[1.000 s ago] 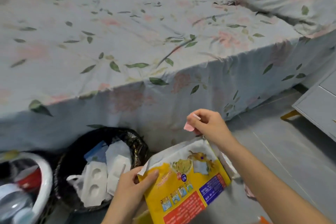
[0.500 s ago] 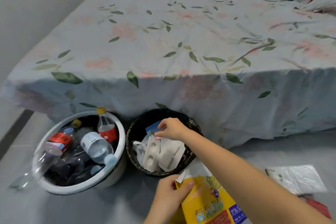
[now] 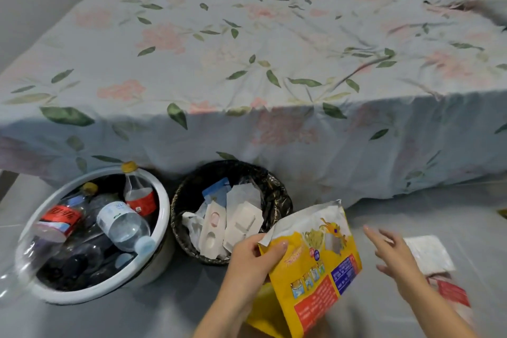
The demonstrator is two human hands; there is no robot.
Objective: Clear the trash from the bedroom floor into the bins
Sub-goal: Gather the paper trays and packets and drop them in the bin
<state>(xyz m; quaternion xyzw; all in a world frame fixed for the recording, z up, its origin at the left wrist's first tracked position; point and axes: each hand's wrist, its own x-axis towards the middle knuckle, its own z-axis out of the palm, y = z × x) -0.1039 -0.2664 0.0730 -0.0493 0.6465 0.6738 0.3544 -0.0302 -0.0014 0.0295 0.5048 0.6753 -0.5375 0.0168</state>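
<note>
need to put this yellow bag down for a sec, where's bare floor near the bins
Bare floor lies in front of the white bin and black bin, left of the yellow bag. More lies between the bed and the white wrapper. Both bins are full.

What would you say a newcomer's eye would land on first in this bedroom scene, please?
Probably the bright yellow snack bag, pinched at its torn top by the left hand in the foreground, with the right hand spread open beside it. Next, the two bins against the floral bed: a white bin full of plastic bottles on the left, and a black-lined bin holding paper packaging beside it.
</note>
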